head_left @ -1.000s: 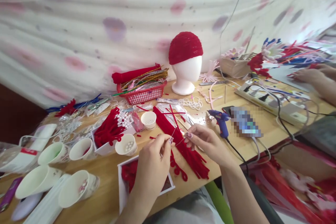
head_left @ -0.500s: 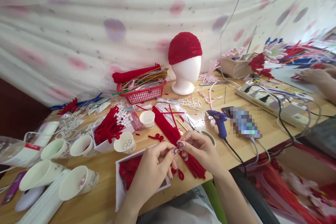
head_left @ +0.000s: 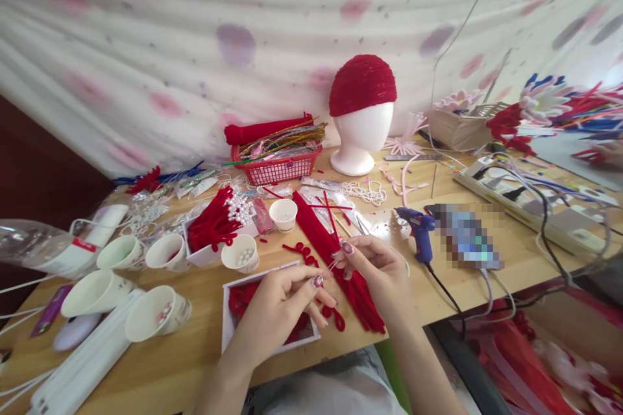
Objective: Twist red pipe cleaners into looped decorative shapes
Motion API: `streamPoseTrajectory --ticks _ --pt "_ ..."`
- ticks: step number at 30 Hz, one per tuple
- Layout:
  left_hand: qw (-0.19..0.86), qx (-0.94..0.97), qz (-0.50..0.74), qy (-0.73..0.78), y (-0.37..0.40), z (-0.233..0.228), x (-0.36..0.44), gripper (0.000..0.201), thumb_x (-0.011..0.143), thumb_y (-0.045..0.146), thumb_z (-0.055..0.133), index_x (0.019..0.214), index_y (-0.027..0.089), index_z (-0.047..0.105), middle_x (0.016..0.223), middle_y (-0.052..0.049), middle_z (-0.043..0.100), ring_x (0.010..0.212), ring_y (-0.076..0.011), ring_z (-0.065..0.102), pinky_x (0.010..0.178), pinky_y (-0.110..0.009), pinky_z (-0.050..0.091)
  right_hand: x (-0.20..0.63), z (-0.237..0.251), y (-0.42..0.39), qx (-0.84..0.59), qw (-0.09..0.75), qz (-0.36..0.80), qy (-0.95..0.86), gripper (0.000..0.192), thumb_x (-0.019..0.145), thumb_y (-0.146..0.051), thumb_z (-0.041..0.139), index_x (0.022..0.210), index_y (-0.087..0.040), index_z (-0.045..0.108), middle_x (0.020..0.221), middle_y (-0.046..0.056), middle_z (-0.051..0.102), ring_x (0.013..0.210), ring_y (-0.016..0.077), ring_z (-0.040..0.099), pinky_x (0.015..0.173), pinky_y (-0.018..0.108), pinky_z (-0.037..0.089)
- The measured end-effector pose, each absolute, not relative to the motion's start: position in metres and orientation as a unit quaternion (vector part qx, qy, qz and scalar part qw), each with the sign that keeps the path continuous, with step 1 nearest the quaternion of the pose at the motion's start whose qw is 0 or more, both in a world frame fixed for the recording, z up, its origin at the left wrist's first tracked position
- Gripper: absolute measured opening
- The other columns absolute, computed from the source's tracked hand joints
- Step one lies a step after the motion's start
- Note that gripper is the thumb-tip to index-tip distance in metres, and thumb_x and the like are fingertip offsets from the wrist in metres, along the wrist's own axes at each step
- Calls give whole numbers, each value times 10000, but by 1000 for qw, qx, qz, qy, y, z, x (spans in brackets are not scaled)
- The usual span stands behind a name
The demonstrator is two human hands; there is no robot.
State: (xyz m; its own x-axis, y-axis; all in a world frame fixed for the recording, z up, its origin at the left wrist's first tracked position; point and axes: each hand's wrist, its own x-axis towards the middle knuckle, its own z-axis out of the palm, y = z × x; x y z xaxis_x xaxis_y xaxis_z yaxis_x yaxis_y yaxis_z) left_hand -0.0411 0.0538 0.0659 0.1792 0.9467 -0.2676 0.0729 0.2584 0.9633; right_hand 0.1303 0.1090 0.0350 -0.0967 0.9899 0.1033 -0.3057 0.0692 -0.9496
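My left hand point(head_left: 280, 308) and my right hand point(head_left: 377, 269) are close together over the table's near edge. Between their fingertips runs a thin wire point(head_left: 333, 264) that both pinch. Under my left hand is a white tray point(head_left: 226, 318) with red curled pieces. Beneath my right hand lies a bundle of red pipe cleaners point(head_left: 335, 253). A paper cup with pearls point(head_left: 240, 253) stands just left of my hands.
A blue glue gun point(head_left: 418, 230) and a phone point(head_left: 464, 237) lie to the right. A white foam head with a red cap point(head_left: 361, 110) and a red basket point(head_left: 277, 165) stand at the back. Several paper cups point(head_left: 97, 292) are at left. Another person's hand point(head_left: 608, 154) shows far right.
The camera has shifted a little, so the table sits further right in view. My hands stay together on the wire, with the left hand lower than a second ago.
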Motion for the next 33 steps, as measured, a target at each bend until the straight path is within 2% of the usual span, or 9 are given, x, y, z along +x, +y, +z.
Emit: streamPoseTrajectory --ticks 4,11,14,17,21,25,33 --pt "593 489 367 524 52 65 -40 254 949 324 529 1016 151 703 794 -49 765 605 -156 713 638 -267 527 126 39 108 -375 587 556 -454 169 799 -352 809 802 -212 714 665 16 731 574 129 674 487 170 512" --pt "560 505 359 550 48 64 -40 320 960 321 508 1185 167 675 753 0 700 577 -126 625 613 -257 500 122 38 106 -411 603 497 -469 158 834 -348 778 846 -209 704 727 17 743 579 98 646 545 161 519" --pt "548 511 364 553 47 63 -41 305 980 305 475 1172 189 682 697 38 639 546 -107 580 594 -240 476 122 37 105 -393 605 503 -476 129 843 -317 772 841 -217 691 737 0 735 598 92 651 561 154 522" --pt "545 514 380 543 46 62 -41 279 993 287 466 1119 206 701 637 68 574 510 -89 533 584 -225 460 120 38 104 -351 570 542 -508 119 823 -284 791 813 -215 693 737 -12 719 624 93 663 586 156 543" --pt "561 497 412 518 48 63 -47 245 974 302 536 1039 187 742 688 17 682 554 -100 616 617 -221 490 117 39 103 -326 557 575 -503 136 807 -283 804 778 -205 697 732 -8 714 641 99 673 603 161 555" --pt "658 379 475 444 51 60 -53 328 870 441 706 1009 151 773 767 -70 780 591 -137 701 650 -237 552 114 38 103 -347 584 573 -459 171 776 -290 836 746 -206 690 710 -13 719 606 85 659 581 140 533" --pt "711 243 547 369 46 54 -51 294 735 384 861 939 177 820 792 -78 815 630 -143 756 674 -203 587 104 38 101 -370 604 564 -425 195 750 -333 857 780 -210 709 679 -8 726 576 94 659 593 160 547"
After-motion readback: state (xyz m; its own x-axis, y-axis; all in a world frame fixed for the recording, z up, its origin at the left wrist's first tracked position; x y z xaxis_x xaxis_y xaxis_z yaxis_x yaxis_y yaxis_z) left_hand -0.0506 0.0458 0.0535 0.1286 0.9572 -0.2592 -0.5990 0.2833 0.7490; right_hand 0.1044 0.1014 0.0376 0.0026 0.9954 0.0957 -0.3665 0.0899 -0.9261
